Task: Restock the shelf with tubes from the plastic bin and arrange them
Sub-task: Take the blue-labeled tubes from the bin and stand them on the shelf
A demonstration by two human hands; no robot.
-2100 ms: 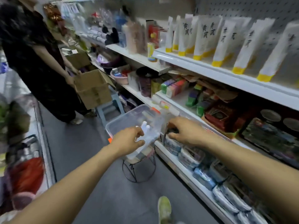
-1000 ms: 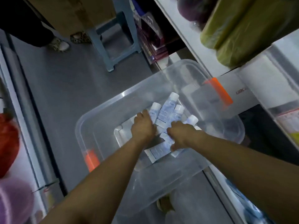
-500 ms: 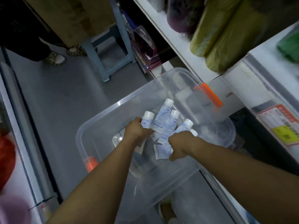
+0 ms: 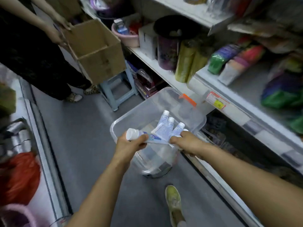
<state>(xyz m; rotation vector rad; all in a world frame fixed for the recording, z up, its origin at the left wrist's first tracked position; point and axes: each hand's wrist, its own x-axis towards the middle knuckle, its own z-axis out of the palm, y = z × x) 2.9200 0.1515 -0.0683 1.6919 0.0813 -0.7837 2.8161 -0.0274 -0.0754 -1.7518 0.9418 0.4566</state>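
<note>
A clear plastic bin [image 4: 144, 112] with orange latches stands in the aisle beside the white shelf [image 4: 229, 102]. My left hand [image 4: 129, 145] grips one white tube [image 4: 141, 135] with its white cap pointing left. My right hand [image 4: 185, 141] holds a fan of several white-and-blue tubes [image 4: 165, 126], caps pointing up and away. Both hands are above the bin's near side. The lying tube's flat end reaches my right hand.
A person at upper left holds an open cardboard box [image 4: 96, 48] over a blue stool [image 4: 116, 89]. Packed shelves run along the right. A low display edge [image 4: 42, 145] borders the left. My shoe [image 4: 173, 202] stands on the grey floor.
Both hands have risen out of the bin with the tubes. My left hand now holds one tube sideways. The view has lifted, showing the aisle and the other person.
</note>
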